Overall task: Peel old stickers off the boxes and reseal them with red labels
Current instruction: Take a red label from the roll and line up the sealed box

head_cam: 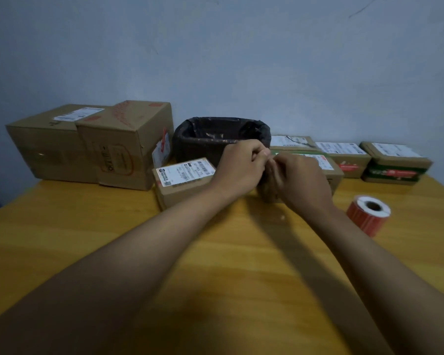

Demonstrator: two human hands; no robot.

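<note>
Both hands raised together over yellow wooden table, in front of black-lined bin. Left hand — fingers curled, tips pinched on something small, too blurred to identify. Right hand — fingers curled toward left, grasp unclear. Brown cardboard box with green-and-red top directly behind right hand. Small brown box with white shipping sticker just left of wrists. Roll of red labels on table, right, apart from hands. Two large cardboard boxes far left; flat labelled boxes far right.
</note>
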